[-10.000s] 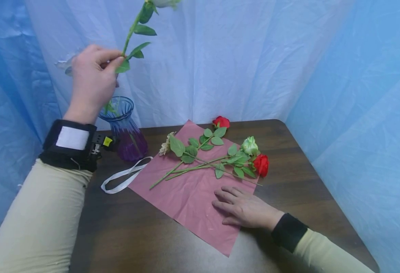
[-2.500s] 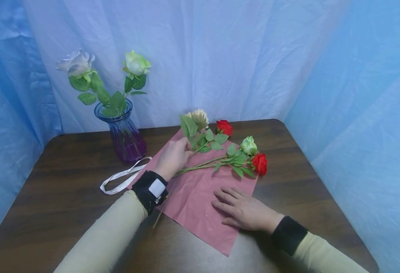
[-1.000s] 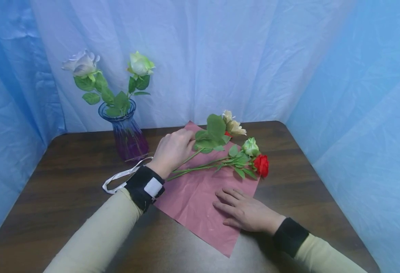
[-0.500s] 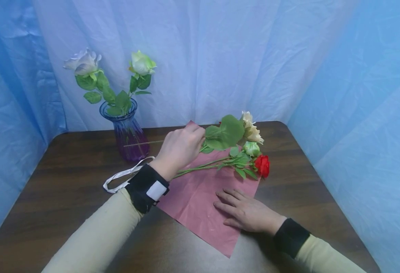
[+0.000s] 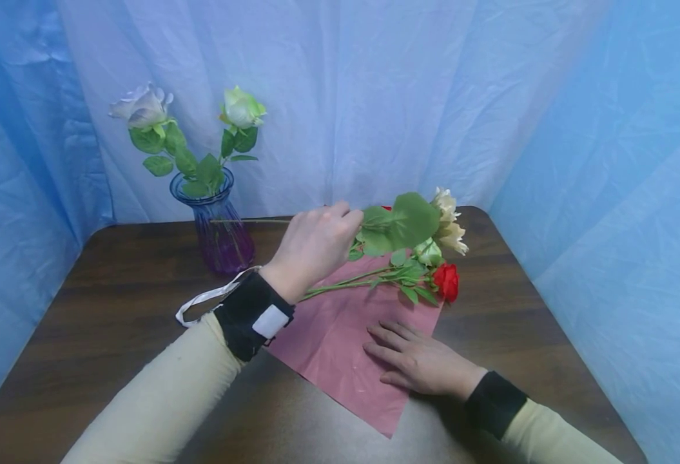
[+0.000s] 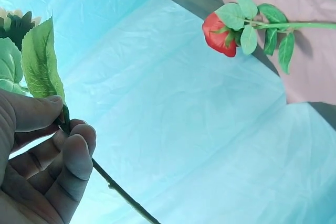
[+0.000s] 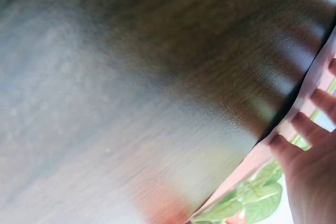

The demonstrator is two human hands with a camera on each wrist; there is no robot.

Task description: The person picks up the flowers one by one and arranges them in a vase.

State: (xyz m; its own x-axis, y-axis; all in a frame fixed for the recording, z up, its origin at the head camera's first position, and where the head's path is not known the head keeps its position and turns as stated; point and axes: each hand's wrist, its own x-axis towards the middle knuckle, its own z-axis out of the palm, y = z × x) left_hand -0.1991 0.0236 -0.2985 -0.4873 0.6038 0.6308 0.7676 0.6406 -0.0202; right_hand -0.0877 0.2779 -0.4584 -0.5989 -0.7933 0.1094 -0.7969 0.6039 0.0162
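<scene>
My left hand (image 5: pixel 316 245) pinches the stem of a cream flower (image 5: pixel 451 222) above the paper. In the left wrist view, thumb and fingertips close on the stem (image 6: pixel 126 200) just below a leaf (image 6: pixel 41 59). The stem's bare end points left, across the vase in the head view. My right hand (image 5: pixel 421 361) rests on the pink wrapping paper (image 5: pixel 340 348), fingers extended. On the paper lie a red rose (image 5: pixel 446 282), a green-white rose (image 5: pixel 429 252) and another red rose, mostly hidden behind the cream flower's leaves.
A blue-purple glass vase (image 5: pixel 220 238) stands at the back left, holding a pale lilac rose (image 5: pixel 142 106) and a green-white rose. Beside it lies a white ribbon loop (image 5: pixel 200 299). Blue-white sheets (image 5: pixel 374 96) enclose the dark wooden table (image 5: pixel 102 309).
The green-white rose my left hand held earlier now stands in the vase. That hand picked up the cream flower, then moved right and up, swinging its bloom rightward. My right hand stayed put.
</scene>
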